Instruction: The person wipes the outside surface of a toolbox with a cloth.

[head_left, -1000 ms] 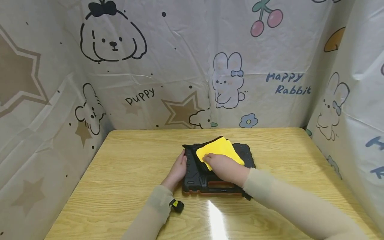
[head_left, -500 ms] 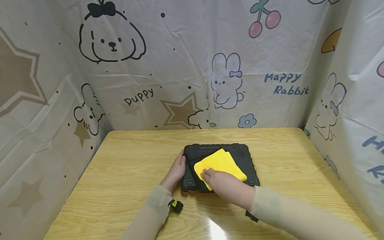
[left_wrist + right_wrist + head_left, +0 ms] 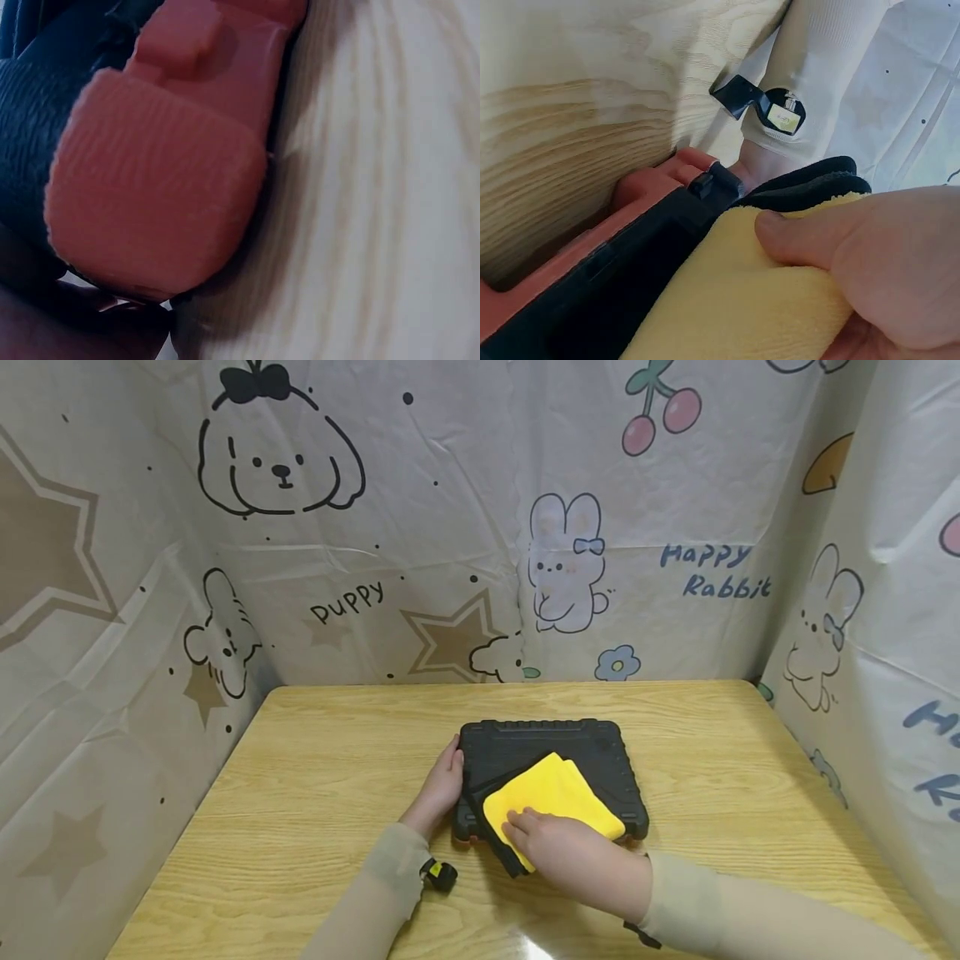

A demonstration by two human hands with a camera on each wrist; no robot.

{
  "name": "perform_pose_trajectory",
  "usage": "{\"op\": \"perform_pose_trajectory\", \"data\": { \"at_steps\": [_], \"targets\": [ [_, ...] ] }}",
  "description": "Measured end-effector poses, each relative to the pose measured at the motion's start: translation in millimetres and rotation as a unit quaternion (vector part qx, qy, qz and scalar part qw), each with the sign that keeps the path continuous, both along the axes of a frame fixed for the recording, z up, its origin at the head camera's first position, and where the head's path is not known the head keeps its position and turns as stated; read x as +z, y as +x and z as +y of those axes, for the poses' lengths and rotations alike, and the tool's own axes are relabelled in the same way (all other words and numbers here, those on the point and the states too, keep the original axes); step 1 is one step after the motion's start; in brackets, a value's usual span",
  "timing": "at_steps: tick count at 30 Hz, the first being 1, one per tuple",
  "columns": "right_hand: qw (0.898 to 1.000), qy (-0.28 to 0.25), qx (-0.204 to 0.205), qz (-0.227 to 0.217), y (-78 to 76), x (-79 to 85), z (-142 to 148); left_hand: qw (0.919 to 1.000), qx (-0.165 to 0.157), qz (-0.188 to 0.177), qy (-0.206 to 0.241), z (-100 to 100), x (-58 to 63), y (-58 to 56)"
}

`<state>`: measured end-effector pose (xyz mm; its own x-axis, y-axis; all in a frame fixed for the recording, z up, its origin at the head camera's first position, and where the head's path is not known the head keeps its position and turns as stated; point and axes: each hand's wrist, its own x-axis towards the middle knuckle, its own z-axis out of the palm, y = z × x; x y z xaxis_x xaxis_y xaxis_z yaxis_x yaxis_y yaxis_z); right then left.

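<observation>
A black hard plastic case [image 3: 540, 739] with an orange-red lower part [image 3: 157, 180] lies flat on the wooden table. My left hand [image 3: 441, 787] grips its left side; some of those fingers are hidden by the case. A folded yellow cloth [image 3: 558, 793] with a black border lies slantwise on the lid and overhangs the near edge. My right hand [image 3: 570, 856] rests on top of this cloth and holds it; in the right wrist view, cloth bunches against a finger [image 3: 802, 232]. The case's handle side is covered by the cloth and hand.
The light wooden table [image 3: 322, 760] stretches to both sides of the case. Behind and beside it hangs a white printed curtain [image 3: 420, 527] with cartoon figures. A small black strap device [image 3: 438, 875] sits on the left wrist.
My right hand has drawn the yellow cloth toward me across the lid, from the far part over the near edge. The left hand has stayed at the case's left side.
</observation>
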<state>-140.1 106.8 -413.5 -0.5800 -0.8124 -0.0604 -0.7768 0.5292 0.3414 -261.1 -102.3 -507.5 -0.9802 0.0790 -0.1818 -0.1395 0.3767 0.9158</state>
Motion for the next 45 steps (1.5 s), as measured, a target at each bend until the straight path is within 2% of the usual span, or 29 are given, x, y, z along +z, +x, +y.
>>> {"op": "perform_pose_trajectory", "data": {
  "at_steps": [9, 13, 17, 24, 30, 38, 41, 45],
  "targets": [
    [0.999, -0.048, -0.02, -0.018, -6.3, -2.4, 4.3, 1.0, 0.0, -0.002, 0.001, -1.2, 0.6, -0.9],
    [0.998, -0.056, -0.031, -0.022, -12.0, -3.1, 6.1, 1.0, 0.004, -0.003, -0.002, -0.7, 0.9, -1.4],
    [0.995, -0.071, -0.054, -0.045, -20.9, -2.6, 7.7, 1.0, 0.006, -0.004, 0.0, -0.5, 1.5, -1.0],
    [0.983, -0.099, -0.109, -0.109, -43.3, -2.1, 11.7, 1.0, 0.001, 0.006, 0.003, -0.9, 1.0, -0.8],
    [0.969, -0.142, -0.143, -0.14, -64.9, -4.5, 15.8, 1.0, 0.001, 0.003, 0.0, -0.4, 0.4, -0.6],
    [0.965, -0.169, -0.151, -0.134, -98.1, -4.8, 24.0, 0.9993, -0.007, 0.032, -0.016, -1.3, 1.7, 1.3],
    [0.96, -0.175, -0.17, -0.139, -109.8, -3.2, 25.0, 0.9995, -0.007, 0.026, -0.014, -1.3, 1.9, 1.1],
    [0.958, -0.171, -0.181, -0.14, -122.5, -1.0, 25.3, 0.9998, -0.005, 0.018, -0.011, -1.3, 2.9, 0.4]
  ]
}}
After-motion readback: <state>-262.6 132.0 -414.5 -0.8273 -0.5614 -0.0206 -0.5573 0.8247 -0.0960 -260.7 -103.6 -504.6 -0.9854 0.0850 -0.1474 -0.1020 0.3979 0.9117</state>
